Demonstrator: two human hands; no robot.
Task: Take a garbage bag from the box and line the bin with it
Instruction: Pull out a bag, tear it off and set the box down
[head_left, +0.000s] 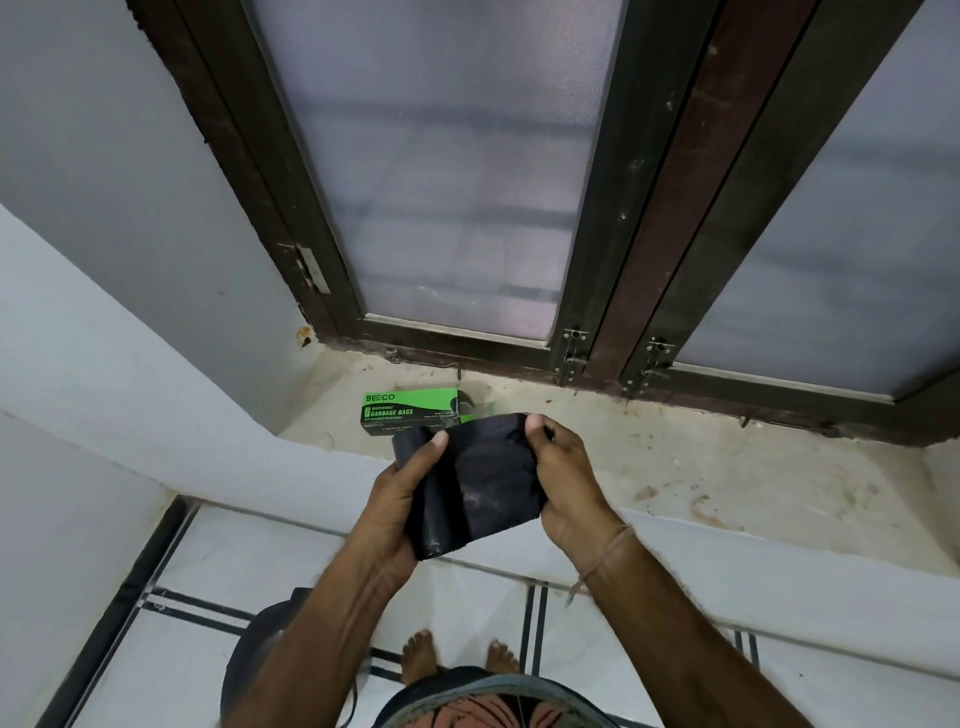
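Observation:
A black garbage bag roll (475, 480) is held between both hands over the front edge of a window sill. My left hand (402, 493) grips the rolled part from the left, thumb on top. My right hand (563, 475) pinches the loose unrolled end at its upper right corner. The green and black garbage bag box (410, 410) lies on the sill just behind the roll, its right end open. A dark grey bin (257, 649) stands on the floor at lower left, mostly hidden by my left forearm.
The stained stone sill (675, 457) runs right under a dark-framed window (447, 182) with latches at its base. White walls (104, 312) close the left side. My bare feet (457, 657) stand on white floor tiles with black lines.

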